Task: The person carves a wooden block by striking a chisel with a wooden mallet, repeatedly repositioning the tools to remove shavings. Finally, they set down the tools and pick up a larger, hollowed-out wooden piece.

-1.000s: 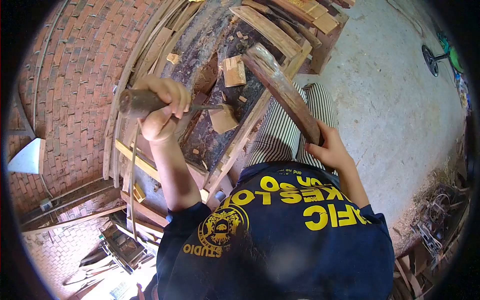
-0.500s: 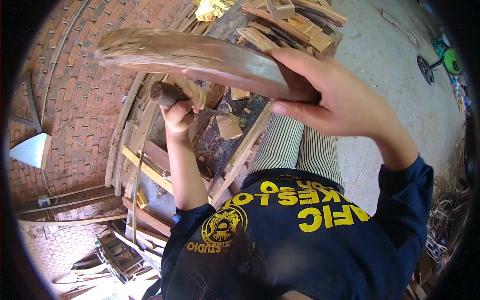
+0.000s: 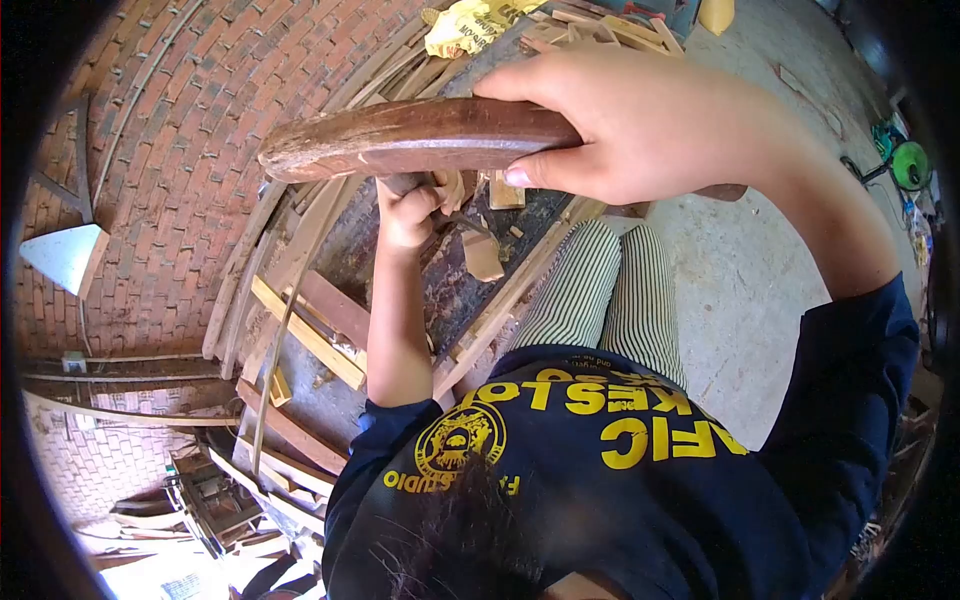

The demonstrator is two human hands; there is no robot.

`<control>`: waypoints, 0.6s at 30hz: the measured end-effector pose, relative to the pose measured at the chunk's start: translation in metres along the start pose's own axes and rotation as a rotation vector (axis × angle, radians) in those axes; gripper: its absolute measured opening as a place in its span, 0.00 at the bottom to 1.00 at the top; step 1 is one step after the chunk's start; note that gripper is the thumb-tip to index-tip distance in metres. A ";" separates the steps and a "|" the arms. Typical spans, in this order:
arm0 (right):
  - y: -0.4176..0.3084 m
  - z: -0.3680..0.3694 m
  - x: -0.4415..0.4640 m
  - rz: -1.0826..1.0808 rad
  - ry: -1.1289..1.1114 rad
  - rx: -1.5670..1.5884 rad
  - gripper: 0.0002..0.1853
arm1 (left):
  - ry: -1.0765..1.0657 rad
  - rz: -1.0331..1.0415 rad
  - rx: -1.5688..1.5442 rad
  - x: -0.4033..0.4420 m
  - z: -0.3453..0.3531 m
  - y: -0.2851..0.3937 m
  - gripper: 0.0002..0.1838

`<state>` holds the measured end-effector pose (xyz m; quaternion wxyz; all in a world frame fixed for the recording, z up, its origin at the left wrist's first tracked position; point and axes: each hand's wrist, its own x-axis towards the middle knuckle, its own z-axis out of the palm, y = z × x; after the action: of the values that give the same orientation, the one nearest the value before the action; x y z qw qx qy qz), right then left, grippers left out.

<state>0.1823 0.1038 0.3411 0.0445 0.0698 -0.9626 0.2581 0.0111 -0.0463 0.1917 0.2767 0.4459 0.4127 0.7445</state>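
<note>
On the left, in front of the red brick wall (image 3: pixel 170 170), we see the blunt free end of a long, reddish-brown bar of solid wood (image 3: pixel 420 132), raised above the table (image 3: pixel 440 292) and crossing our view to the right. We judge it dense, stiff and fairly heavy, hard to damage, with worn faces that might slide a little in a loose or sweaty grip. Beneath it in our view, the left hand (image 3: pixel 410 216) is curled closed around the handle of a slim metal chisel with a dark handle (image 3: pixel 463 221); the bar hides the handle's top, so we cannot tell whether they touch. The chisel is likely light and rigid, best held on the handle, clear of its edge. Just right, its blade slants to a small, pale tan wooden block (image 3: pixel 484 257) on the table, which we expect to be light, firm and apt to split along its grain. Farthest right, the right hand (image 3: pixel 650 130) is wrapped firmly around the bar toward its right end, a sound place for us to take hold.
</note>
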 end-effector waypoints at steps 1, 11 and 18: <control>-0.001 0.003 -0.001 -0.003 0.002 0.010 0.14 | 0.009 -0.008 -0.005 -0.001 -0.002 -0.001 0.07; -0.018 0.020 0.009 -0.087 0.288 -0.081 0.13 | -0.022 -0.029 -0.033 -0.006 -0.018 -0.004 0.09; -0.017 0.027 -0.002 0.064 0.038 -0.032 0.13 | 0.149 0.032 0.017 -0.009 0.001 -0.015 0.13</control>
<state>0.1855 0.0758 0.3264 0.0556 0.0333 -0.9673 0.2454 0.0170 -0.0457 0.1752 0.2297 0.3980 0.4313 0.7765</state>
